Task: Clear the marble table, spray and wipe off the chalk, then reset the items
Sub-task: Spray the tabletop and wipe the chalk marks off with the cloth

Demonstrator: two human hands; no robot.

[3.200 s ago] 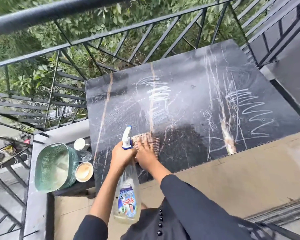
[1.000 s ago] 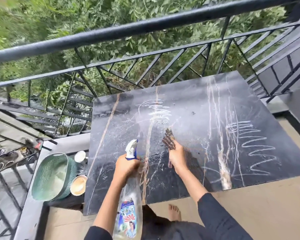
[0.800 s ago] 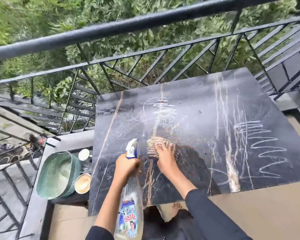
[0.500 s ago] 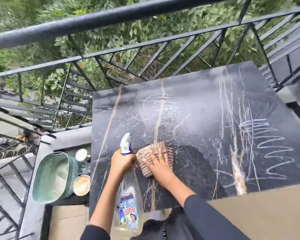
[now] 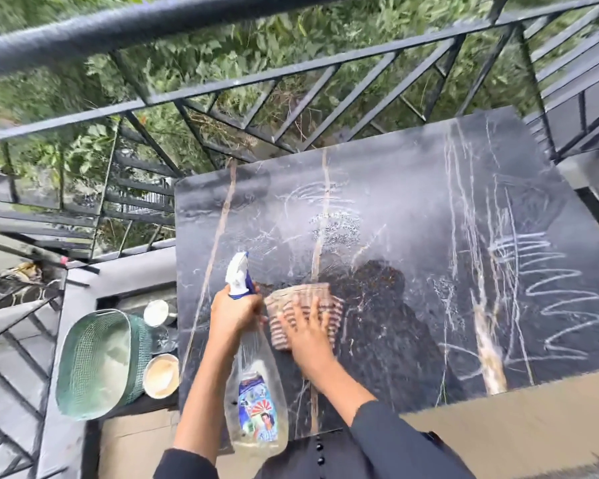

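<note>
While a left hand (image 5: 234, 311) clenches the neck of a clear plastic spray bottle with a white-and-blue trigger head (image 5: 256, 392), a right hand (image 5: 308, 335) presses a brown-and-cream striped cloth (image 5: 298, 292) against a black marble table veined in white and tan (image 5: 412, 188), its fingers straight and spread. The cloth lies at about eight o'clock from the slab's centre, just beside the bottle's nozzle. Spray droplets bead at eleven o'clock over a faint chalk scribble (image 5: 325, 209). At three o'clock a bold white chalk zigzag (image 5: 554, 292) looks untouched.

The wipe appears only partly done. It would go best with the palm kept flat, in overlapping strokes from the wet patch at eleven o'clock across to three o'clock. The zigzag probably needs wetting first, and the cloth turning to a clean face so the chalk lifts rather than smears.

Off the slab at nine o'clock, a green mesh basket (image 5: 97, 361) stands on a ledge next to two pale round cups (image 5: 161, 375), likely awaiting the reset.

The bottle's label shows a blue ground, a red-and-white fan and a small figure. Its lettering is too blurred to read, and no brand can be made out.
</note>
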